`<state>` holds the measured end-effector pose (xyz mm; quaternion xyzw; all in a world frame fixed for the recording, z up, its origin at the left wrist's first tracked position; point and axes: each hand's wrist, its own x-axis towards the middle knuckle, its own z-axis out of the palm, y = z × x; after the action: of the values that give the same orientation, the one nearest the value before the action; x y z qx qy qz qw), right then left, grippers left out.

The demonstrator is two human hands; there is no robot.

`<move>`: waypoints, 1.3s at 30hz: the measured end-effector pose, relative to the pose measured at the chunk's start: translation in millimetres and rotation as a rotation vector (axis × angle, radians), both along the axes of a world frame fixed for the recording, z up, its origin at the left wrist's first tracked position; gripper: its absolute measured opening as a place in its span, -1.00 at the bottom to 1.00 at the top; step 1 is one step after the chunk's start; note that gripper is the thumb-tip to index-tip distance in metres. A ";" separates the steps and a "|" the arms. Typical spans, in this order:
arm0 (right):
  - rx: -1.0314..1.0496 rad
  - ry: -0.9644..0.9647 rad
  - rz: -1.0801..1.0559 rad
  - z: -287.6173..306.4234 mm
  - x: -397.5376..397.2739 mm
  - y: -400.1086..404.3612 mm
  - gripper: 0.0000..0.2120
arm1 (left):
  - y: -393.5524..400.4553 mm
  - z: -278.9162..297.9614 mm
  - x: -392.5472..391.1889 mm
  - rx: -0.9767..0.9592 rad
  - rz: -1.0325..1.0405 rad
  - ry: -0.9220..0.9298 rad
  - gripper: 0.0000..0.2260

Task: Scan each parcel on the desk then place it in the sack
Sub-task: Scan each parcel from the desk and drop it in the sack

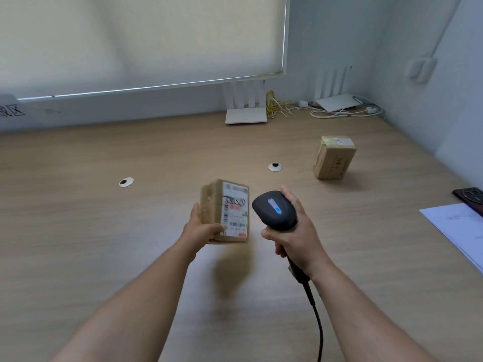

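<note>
- Parcel (228, 212) sits in my left hand (201, 229), lifted clear of the bench (104, 231); its shadow falls on the wood below it.
- Its white label faces me, with barcodes and some red print; the text is too blurred to read.
- My left hand grips the box from its left side, thumb curled across the lower front edge beside the label.
- Just to the right of it, my right hand (295, 236) is wrapped round the handle of a black scanner (274, 211), fingers closed on the grip.
- I see the scanner's rounded head beside the parcel's right edge, close but not touching, with a blue and red mark on top.
- A black cable (317, 317) runs from the scanner's handle down past my right forearm to the bottom of the frame.
- A second parcel (333, 158), plain brown cardboard, rests on the bench further back and to the right, well apart from both hands.
- Two round grommets are set in the bench top: one (275, 166) behind the scanner, another (126, 182) off to the left.
- At the right edge lie white papers (454, 226), with a dark phone (470, 197) just behind them.
- Along the back wall stand two white routers (245, 116) and a tangle of pale cords (345, 113), under a drawn blind (141, 40).
</note>
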<state>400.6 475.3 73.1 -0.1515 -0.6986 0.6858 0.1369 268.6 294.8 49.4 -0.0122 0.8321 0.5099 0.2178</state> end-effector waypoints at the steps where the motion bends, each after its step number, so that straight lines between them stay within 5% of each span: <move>1: -0.020 0.004 0.011 0.2 -2.2 -1.4 -0.12 | -3.8 0.7 0.5 0.102 0.029 -0.011 -0.24; 8: -0.082 0.009 0.111 3.9 -8.0 -11.7 -0.15 | -19.8 0.3 -7.6 0.320 0.053 0.017 -0.16; 39: -0.139 -0.011 0.200 16.1 13.4 -15.8 -0.18 | -32.1 21.3 -4.4 0.374 0.090 0.121 -0.16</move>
<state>414.0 459.5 89.2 -0.0940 -0.6617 0.7420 0.0533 264.2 262.7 70.7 0.0222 0.7331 0.6646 0.1429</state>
